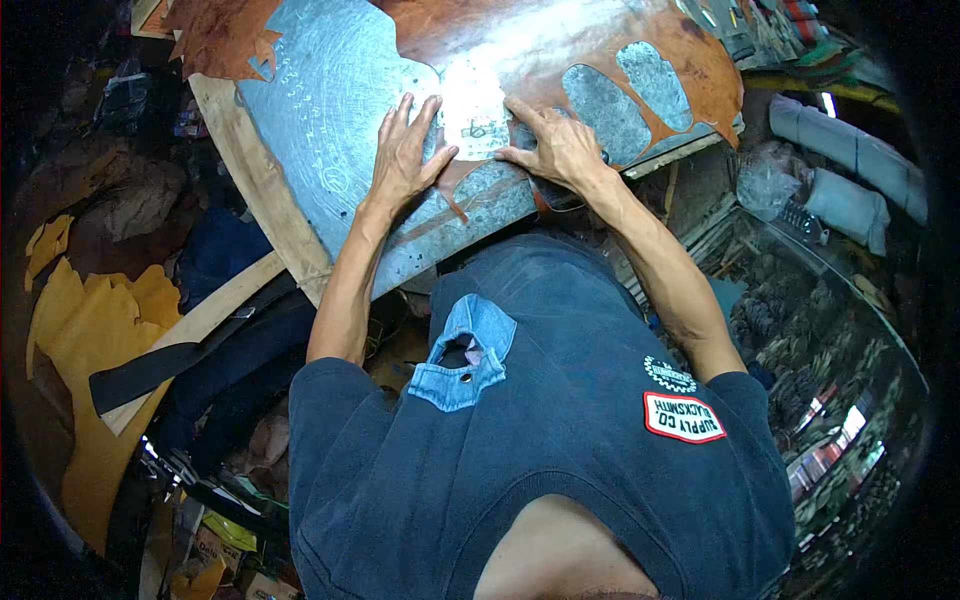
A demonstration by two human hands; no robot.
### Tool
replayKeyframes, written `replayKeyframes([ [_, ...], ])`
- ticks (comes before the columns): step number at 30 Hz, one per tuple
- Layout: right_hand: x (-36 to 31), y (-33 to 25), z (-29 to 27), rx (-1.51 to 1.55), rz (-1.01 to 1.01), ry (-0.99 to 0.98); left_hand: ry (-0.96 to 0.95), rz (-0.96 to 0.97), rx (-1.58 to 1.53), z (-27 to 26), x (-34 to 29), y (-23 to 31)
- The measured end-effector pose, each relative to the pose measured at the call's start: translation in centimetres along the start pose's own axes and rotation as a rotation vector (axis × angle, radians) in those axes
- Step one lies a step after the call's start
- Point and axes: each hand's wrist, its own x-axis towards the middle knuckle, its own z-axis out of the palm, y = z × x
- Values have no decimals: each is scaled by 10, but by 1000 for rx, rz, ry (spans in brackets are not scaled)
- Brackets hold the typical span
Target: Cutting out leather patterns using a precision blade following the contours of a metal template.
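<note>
Shirt cloth (pixel 580 400), dark blue, fills the lower middle of the frame, with a red-bordered white patch (pixel 684 417) right of centre. A light blue denim piece (pixel 445 388) with a round fastener sits on its left half.

Beyond, at upper centre, the left hand (pixel 400 155) and right hand (pixel 560 150) rest palm down. All their fingers are open and spread, gripping nothing. Between them lies a pale piece (pixel 475 118) with dark marks, flat and lengthwise up the frame. The left thumb and forefinger tips stand at its left edge, the right pair at its right edge; glare hides how firmly they touch.

Around the pale piece spreads brown leather (pixel 430 30), reaching the upper right, where long rounded openings (pixel 605 112) bare the grey worktop (pixel 320 130). A wooden border (pixel 255 200) runs down the worktop's left side.

Farther out, a wooden strip (pixel 205 320) slants across the left, over a mustard-coloured hide (pixel 95 330). A glossy transparent pane (pixel 840 430) takes up the lower right, and wrapped pale rolls (pixel 850 155) lie at upper right.
</note>
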Motion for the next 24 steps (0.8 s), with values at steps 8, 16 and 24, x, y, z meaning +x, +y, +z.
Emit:
replayKeyframes([
  [8,-3,10,3,-55,-95,86,-27,56,33,-4,3,5],
  [16,-94,-13,-24,1612,601,-185,-59,153,145,-23,17,7],
  [24,-143,-55,-2,1101,504,-193,-241,270,112,-35,41,-4],
])
